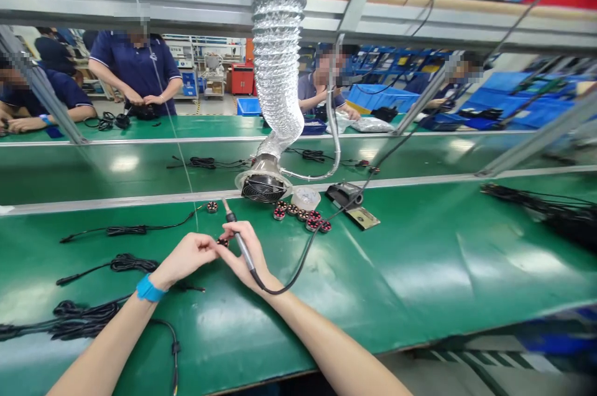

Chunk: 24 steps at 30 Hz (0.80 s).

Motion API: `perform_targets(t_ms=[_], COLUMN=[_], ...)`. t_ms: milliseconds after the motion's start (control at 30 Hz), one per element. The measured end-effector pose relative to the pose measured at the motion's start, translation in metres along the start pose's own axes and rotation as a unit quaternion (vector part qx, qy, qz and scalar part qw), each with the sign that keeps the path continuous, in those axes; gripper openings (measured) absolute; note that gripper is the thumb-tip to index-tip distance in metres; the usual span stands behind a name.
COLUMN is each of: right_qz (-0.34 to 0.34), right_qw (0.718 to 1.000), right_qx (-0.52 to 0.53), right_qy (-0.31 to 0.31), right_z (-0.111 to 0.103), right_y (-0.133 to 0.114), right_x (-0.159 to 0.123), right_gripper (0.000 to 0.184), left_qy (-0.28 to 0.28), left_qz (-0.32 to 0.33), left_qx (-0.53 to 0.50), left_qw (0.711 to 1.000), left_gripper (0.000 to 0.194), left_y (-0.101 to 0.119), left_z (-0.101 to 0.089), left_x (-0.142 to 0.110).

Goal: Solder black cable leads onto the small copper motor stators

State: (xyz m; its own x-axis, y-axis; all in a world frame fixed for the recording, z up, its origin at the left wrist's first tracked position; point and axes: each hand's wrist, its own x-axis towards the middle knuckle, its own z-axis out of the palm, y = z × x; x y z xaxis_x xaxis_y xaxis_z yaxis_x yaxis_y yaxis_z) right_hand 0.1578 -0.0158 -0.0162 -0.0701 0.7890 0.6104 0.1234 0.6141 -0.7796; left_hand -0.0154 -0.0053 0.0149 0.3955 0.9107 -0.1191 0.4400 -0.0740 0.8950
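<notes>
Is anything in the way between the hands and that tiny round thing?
Nothing that I can see. Fingers of the left hand and right hand are right at the small round part. The right hand also holds a pen-shaped tool, but its tip points away.

A factory workshop: long green benches (420, 259) run in rows, a foil duct (280, 29) ends in a fan (263, 188), people in matching navy shirts (156, 69) sit or stand behind, among blue bins (382, 97) and cable bundles (127, 230).
</notes>
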Motion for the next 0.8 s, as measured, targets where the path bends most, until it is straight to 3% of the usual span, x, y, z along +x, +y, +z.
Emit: perform_targets(t_ms=[100,233,500,667,800], right_qz=[-0.025,-0.010,0.023,0.020,0.017], right_qw=[0.999,0.998,0.999,0.999,0.999], right_qx=[-0.013,-0.036,0.018,-0.015,-0.018], right_qy=[-0.037,-0.052,-0.038,-0.032,-0.034], right_z=[0.001,0.001,-0.003,-0.005,-0.006], right_y=[-0.002,-0.002,0.004,-0.001,-0.002], right_x=[-0.004,-0.006,-0.003,-0.001,-0.001], right_gripper=[0.037,0.033,0.036,0.036,0.036], left_qy=[-0.042,-0.067,-0.056,-0.093,-0.083], left_qz=[0.000,-0.003,-0.040,-0.092,-0.113], left_qx=[0.019,0.035,0.036,-0.039,-0.058], left_qw=[0.999,0.997,0.997,0.991,0.988], left_gripper=[0.027,0.033,0.045,0.048,0.049], left_y=[-0.001,0.003,0.020,0.017,0.016], left_z=[0.005,0.005,-0.009,-0.009,-0.008], left_x=[-0.001,-0.002,-0.003,-0.003,-0.003])
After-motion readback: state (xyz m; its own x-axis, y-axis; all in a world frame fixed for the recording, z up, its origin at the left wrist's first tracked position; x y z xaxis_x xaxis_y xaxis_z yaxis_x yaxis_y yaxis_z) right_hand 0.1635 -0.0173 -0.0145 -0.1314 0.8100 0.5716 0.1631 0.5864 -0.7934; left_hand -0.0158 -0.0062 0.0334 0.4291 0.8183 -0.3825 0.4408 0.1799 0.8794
